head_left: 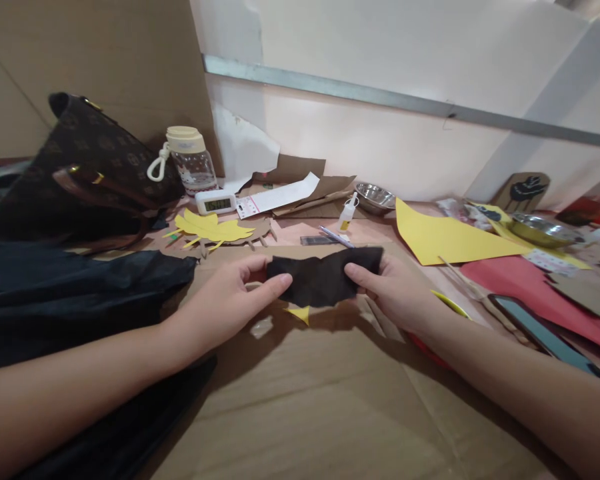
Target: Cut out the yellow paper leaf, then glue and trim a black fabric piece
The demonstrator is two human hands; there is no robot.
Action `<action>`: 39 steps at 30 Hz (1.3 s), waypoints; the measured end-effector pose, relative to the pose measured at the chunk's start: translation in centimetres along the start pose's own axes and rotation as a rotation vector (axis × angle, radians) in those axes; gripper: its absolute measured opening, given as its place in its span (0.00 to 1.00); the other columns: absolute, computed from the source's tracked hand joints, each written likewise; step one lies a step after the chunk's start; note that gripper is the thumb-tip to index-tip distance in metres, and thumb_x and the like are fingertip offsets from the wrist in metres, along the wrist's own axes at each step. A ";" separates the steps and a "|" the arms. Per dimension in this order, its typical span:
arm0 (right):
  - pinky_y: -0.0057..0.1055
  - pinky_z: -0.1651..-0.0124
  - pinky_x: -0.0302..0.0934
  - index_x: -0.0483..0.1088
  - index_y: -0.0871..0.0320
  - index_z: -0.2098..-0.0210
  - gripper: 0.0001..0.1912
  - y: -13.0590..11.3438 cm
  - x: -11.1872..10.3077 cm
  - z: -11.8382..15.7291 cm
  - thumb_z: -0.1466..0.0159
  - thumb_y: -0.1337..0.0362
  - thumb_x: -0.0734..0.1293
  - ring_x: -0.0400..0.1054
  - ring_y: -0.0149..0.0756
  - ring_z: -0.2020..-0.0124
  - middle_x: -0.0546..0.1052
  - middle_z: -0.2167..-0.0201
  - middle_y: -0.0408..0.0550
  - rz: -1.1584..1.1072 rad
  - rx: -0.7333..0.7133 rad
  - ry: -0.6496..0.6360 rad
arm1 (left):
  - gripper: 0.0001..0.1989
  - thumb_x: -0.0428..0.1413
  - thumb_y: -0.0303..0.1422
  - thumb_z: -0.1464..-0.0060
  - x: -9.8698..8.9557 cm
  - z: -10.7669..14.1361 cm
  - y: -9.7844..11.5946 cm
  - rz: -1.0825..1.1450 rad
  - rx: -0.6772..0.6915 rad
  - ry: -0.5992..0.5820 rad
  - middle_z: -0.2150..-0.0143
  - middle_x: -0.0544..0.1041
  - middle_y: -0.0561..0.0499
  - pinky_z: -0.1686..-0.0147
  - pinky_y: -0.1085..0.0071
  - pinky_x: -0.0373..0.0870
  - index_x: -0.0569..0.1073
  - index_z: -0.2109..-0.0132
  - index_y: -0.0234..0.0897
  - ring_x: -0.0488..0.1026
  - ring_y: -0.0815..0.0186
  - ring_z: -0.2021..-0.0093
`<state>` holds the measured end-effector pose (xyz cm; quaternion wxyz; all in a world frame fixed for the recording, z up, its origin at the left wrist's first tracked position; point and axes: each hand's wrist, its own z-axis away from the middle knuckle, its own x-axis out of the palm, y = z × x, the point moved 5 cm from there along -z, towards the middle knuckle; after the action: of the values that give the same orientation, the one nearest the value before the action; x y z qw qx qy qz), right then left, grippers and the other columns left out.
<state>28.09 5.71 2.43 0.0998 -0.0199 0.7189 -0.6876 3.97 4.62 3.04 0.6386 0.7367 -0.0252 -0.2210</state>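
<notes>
A torn-edged black piece (pixel 320 277), thin like paper or plastic sheet, is stretched between my two hands above the cardboard. My left hand (pixel 250 290) pinches its left end, thumb on top. At the other end, my right hand (pixel 380 280) grips it between thumb and fingers. Just below the black piece a small yellow paper scrap (pixel 300 315) shows on the brown cardboard (pixel 300 400). A crumpled black sheet (pixel 80 287) lies left of my left hand.
Behind my hands stand a glue bottle (pixel 348 213), a pen (pixel 336 236), yellow paper cutouts (pixel 210 228), a digital timer (pixel 215 202) and a drinking bottle (pixel 190 160). A handbag (pixel 100 173) leans at left. Rightward lie yellow paper (pixel 445 233), red paper (pixel 525 287), a phone (pixel 540 327) and metal bowls (pixel 375 197).
</notes>
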 end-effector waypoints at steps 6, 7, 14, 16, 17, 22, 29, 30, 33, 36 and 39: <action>0.24 0.82 0.59 0.70 0.57 0.61 0.17 0.3 -0.2 0.1 0.41 0.55 0.76 0.63 0.29 0.84 0.71 0.83 0.36 0.209 0.214 -0.009 | 0.23 0.50 0.50 0.36 0.0 -0.2 -0.4 -0.471 0.057 -0.105 0.71 0.77 0.50 0.70 0.66 0.66 0.75 0.70 0.40 0.74 0.60 0.70; 0.24 0.83 0.58 0.71 0.57 0.57 0.17 0.2 -0.2 0.2 0.40 0.56 0.75 0.63 0.29 0.84 0.71 0.82 0.36 0.247 0.219 -0.008 | 0.22 0.49 0.48 0.36 0.1 -0.4 -0.3 -0.530 0.112 -0.118 0.71 0.76 0.50 0.67 0.65 0.66 0.72 0.72 0.40 0.73 0.60 0.69; 0.37 0.70 0.74 0.73 0.54 0.46 0.19 0.2 -0.2 1.4 0.35 0.57 0.68 0.75 0.38 0.71 0.80 0.56 0.51 0.517 0.024 -0.017 | 0.19 0.49 0.46 0.37 0.5 -1.2 -0.8 -0.705 0.220 -0.114 0.68 0.74 0.48 0.61 0.61 0.62 0.71 0.71 0.40 0.70 0.57 0.63; 0.40 0.69 0.74 0.73 0.54 0.44 0.20 0.6 -0.4 1.6 0.33 0.56 0.66 0.76 0.41 0.70 0.81 0.54 0.53 0.587 -0.013 -0.033 | 0.19 0.49 0.46 0.36 0.6 -1.2 -0.9 -0.739 0.222 -0.111 0.67 0.73 0.48 0.59 0.59 0.63 0.71 0.70 0.40 0.70 0.56 0.63; 0.41 0.69 0.74 0.73 0.55 0.43 0.21 0.7 -0.4 1.6 0.33 0.55 0.65 0.76 0.42 0.70 0.82 0.55 0.54 0.616 -0.028 -0.039 | 0.19 0.49 0.46 0.36 0.6 -1.2 -1.0 -0.758 0.224 -0.111 0.66 0.73 0.48 0.58 0.58 0.63 0.71 0.69 0.40 0.70 0.56 0.62; 0.41 0.66 0.71 0.74 0.53 0.42 0.20 0.5 -0.3 1.7 0.31 0.57 0.65 0.78 0.45 0.68 0.83 0.59 0.51 0.797 -0.152 -0.019 | 0.15 0.53 0.45 0.38 0.5 -1.3 -1.3 -0.841 0.234 -0.092 0.64 0.74 0.46 0.56 0.53 0.68 0.72 0.67 0.39 0.72 0.52 0.59; 0.38 0.70 0.67 0.66 0.60 0.35 0.25 -1.5 -0.6 2.7 0.29 0.60 0.67 0.73 0.42 0.69 0.78 0.61 0.53 0.995 -0.478 0.108 | 0.11 0.51 0.30 0.30 2.0 2.1 1.4 -0.975 0.746 0.004 0.42 0.81 0.39 0.42 0.51 0.73 0.78 0.50 0.34 0.77 0.50 0.44; 0.39 0.68 0.69 0.67 0.61 0.37 0.23 -2.1 -0.4 3.2 0.29 0.61 0.67 0.73 0.43 0.68 0.77 0.61 0.54 1.011 -0.566 0.132 | 0.13 0.49 0.28 0.28 2.6 2.9 1.6 -0.996 0.813 -0.035 0.42 0.82 0.40 0.41 0.52 0.74 0.79 0.49 0.32 0.78 0.50 0.43; 0.47 0.47 0.72 0.71 0.59 0.44 0.14 -3.3 1.7 5.4 0.27 0.63 0.66 0.75 0.49 0.51 0.78 0.51 0.59 1.089 -0.825 -0.010 | 0.20 0.45 0.32 0.25 4.2 4.5 1.5 -1.079 0.827 -0.096 0.39 0.82 0.38 0.43 0.52 0.78 0.79 0.43 0.27 0.80 0.48 0.41; 0.52 0.33 0.66 0.70 0.62 0.40 0.19 -2.6 4.2 6.9 0.23 0.57 0.63 0.73 0.52 0.39 0.79 0.40 0.59 1.146 -0.850 -0.321 | 0.25 0.41 0.34 0.23 4.9 5.1 1.3 -1.137 0.811 -0.098 0.41 0.83 0.35 0.45 0.52 0.81 0.78 0.42 0.23 0.82 0.48 0.43; 0.49 0.34 0.70 0.67 0.69 0.35 0.26 -1.5 4.9 6.6 0.22 0.54 0.62 0.72 0.52 0.36 0.78 0.37 0.62 1.150 -0.753 -0.387 | 0.25 0.40 0.33 0.23 4.6 4.7 1.4 -1.108 0.817 -0.119 0.42 0.84 0.36 0.45 0.53 0.81 0.78 0.42 0.24 0.82 0.50 0.44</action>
<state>24.28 -1.71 3.11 0.5589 0.2076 0.7734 -0.2153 6.81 -1.51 2.60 0.1004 0.8092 0.2386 -0.5275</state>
